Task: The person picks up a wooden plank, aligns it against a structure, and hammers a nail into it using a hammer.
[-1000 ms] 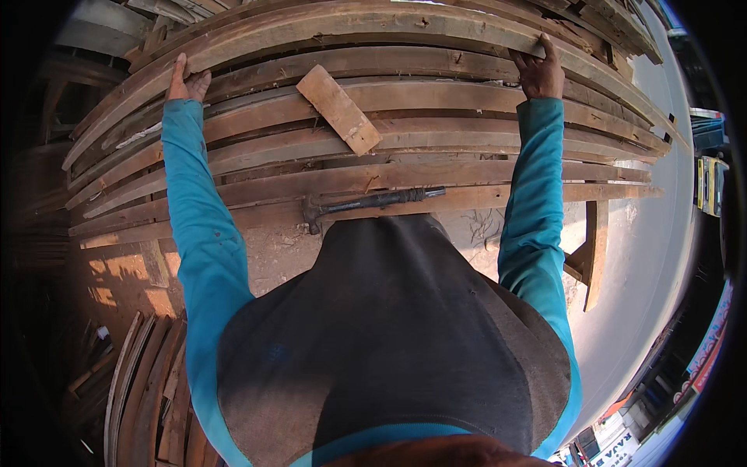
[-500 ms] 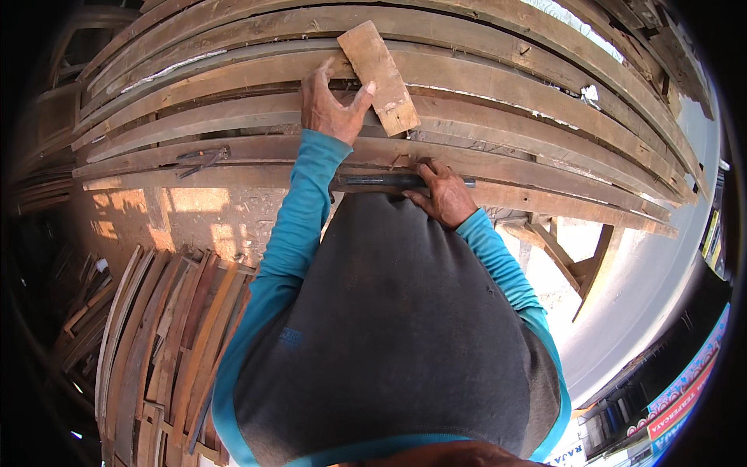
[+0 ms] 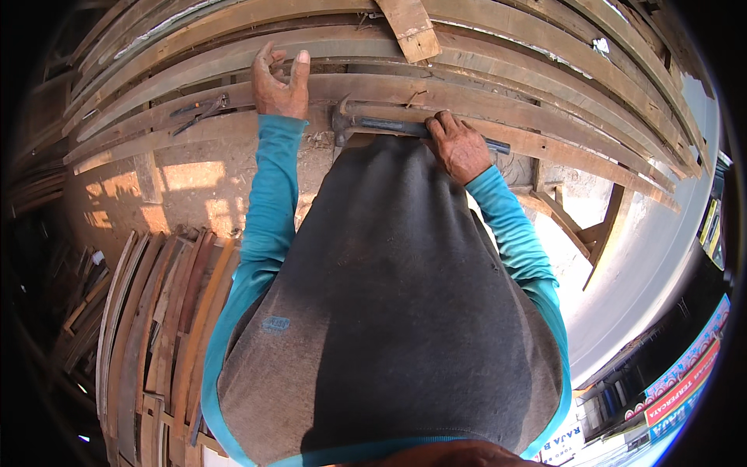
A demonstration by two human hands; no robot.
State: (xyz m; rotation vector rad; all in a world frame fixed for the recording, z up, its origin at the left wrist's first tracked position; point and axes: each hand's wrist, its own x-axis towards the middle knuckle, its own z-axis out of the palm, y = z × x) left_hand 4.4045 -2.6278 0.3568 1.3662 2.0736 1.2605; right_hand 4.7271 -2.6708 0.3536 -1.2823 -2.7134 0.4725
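Observation:
Long weathered wooden planks (image 3: 498,86) lie side by side across a raised stack in front of me. My right hand (image 3: 457,144) grips the dark handle of a claw hammer (image 3: 366,122), which lies flat on the nearest plank with its head to the left. My left hand (image 3: 278,82) rests on a plank further left, fingers loosely curled and holding nothing. A short wooden block (image 3: 408,27) lies crosswise on the planks beyond both hands.
A pair of pliers (image 3: 198,110) lies on a plank at the left. Many curved wooden slats (image 3: 159,311) stand stacked at the lower left on the dirt ground. A wooden trestle leg (image 3: 599,226) shows at the right, beside a pale paved surface.
My left hand has let go of the short block and dropped back onto a plank. My right hand has closed on the hammer handle. The view has shifted closer to the planks.

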